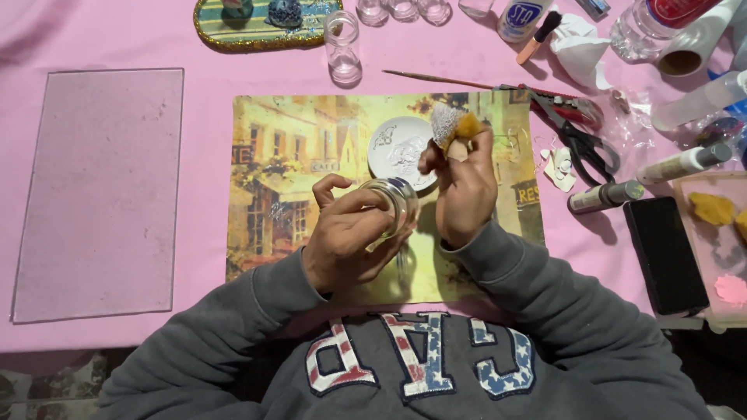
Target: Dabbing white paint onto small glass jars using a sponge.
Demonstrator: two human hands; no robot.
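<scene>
L hand [342, 241] grips jar [393, 204]; R hand [463, 190] pinches sponge [455, 126].

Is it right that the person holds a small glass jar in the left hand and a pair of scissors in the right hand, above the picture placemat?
Not quite. The right hand holds a yellow sponge, not scissors; the scissors lie on the pink table, right of the placemat. The left hand does hold the glass jar. The head view shows it.
</scene>
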